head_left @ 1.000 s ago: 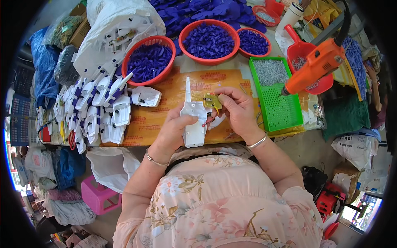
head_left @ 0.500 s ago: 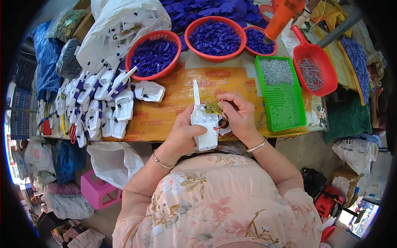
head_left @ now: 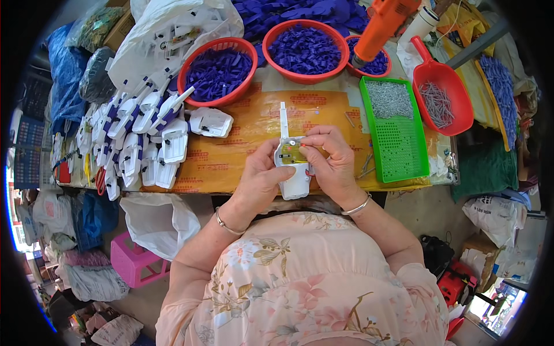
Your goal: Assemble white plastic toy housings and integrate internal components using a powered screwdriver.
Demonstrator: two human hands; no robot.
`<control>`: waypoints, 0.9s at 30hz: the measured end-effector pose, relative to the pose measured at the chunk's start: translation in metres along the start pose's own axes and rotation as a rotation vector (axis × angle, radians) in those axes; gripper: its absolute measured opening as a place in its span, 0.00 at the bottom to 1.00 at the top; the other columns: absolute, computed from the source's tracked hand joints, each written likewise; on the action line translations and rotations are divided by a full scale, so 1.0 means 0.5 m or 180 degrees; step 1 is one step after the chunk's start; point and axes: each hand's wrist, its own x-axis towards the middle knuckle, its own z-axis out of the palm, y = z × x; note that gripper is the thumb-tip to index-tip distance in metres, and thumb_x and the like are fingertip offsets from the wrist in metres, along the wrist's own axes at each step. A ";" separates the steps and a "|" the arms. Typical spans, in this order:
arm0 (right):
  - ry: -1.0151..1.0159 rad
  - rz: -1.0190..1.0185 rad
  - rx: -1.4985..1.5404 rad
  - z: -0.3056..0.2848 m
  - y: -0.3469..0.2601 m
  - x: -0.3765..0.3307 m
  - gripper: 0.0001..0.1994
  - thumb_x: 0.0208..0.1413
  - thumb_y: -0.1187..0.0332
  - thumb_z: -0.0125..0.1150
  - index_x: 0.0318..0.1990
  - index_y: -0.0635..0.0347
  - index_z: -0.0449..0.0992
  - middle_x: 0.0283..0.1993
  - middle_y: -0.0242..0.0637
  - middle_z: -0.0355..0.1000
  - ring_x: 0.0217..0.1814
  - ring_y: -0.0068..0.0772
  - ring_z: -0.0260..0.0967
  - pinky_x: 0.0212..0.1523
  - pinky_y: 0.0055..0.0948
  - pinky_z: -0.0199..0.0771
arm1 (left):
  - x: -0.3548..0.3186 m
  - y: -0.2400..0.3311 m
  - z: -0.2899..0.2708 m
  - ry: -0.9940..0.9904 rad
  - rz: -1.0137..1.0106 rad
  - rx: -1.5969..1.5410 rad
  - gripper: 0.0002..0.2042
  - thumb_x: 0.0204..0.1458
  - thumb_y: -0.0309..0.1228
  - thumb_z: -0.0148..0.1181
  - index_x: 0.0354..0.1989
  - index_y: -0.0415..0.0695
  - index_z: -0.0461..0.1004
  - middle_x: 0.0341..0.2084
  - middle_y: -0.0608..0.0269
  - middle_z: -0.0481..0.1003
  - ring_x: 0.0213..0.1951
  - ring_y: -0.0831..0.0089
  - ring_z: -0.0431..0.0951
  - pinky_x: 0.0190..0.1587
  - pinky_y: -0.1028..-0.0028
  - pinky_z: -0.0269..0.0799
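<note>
- Circuit board (head_left: 292, 153) now laid over the upper part of the white casing (head_left: 296, 188), near the middle of the frame; a second ago, held up beside it.
- Board and casing thus brought together; full seating hard to judge, with fingertips over the upper right corner.
- Left hand (head_left: 261, 176) wrapped around the casing's left side, fingers closed on it, thumb across the front just below the board.
- Right hand (head_left: 333, 164) bent inward, thumb and forefinger nearly together at the board's corner, near a red wire (head_left: 311, 170); cannot tell whether pinching anything.
- Forearms angled inward from the lower frame, hands near the front edge of the surface (head_left: 222, 164).
</note>
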 end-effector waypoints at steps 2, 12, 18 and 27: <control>-0.0048 -0.0089 -0.0172 -0.001 0.000 0.002 0.06 0.44 0.80 0.63 0.32 0.62 0.75 0.35 0.36 0.68 0.42 0.36 0.66 0.41 0.28 0.67 | 0.000 0.002 0.000 -0.0035 -0.0017 -0.0064 0.24 0.46 0.15 0.52 0.55 0.35 0.61 0.44 0.56 0.72 0.44 0.69 0.75 0.48 0.69 0.73; -0.0335 -0.1117 -0.1510 -0.011 -0.023 0.007 0.08 0.38 0.77 0.63 0.28 0.59 0.71 0.33 0.35 0.66 0.40 0.41 0.64 0.41 0.38 0.62 | -0.001 -0.002 -0.004 0.0121 -0.0203 -0.0057 0.19 0.47 0.20 0.43 0.50 0.34 0.66 0.37 0.59 0.73 0.36 0.73 0.76 0.40 0.73 0.75; -0.0500 -0.1310 -0.1745 -0.013 -0.028 0.017 0.08 0.37 0.76 0.61 0.26 0.60 0.69 0.35 0.36 0.65 0.41 0.41 0.64 0.42 0.39 0.61 | -0.002 0.002 0.000 0.0174 -0.0226 0.0039 0.20 0.44 0.19 0.43 0.49 0.34 0.67 0.35 0.60 0.73 0.33 0.75 0.76 0.37 0.75 0.74; -0.0597 -0.1073 -0.1494 -0.010 -0.036 0.020 0.08 0.39 0.77 0.61 0.27 0.63 0.68 0.36 0.39 0.65 0.41 0.42 0.64 0.41 0.37 0.62 | 0.001 -0.001 -0.013 0.0113 -0.0266 -0.0247 0.21 0.45 0.19 0.43 0.50 0.33 0.66 0.36 0.60 0.73 0.36 0.74 0.76 0.40 0.74 0.73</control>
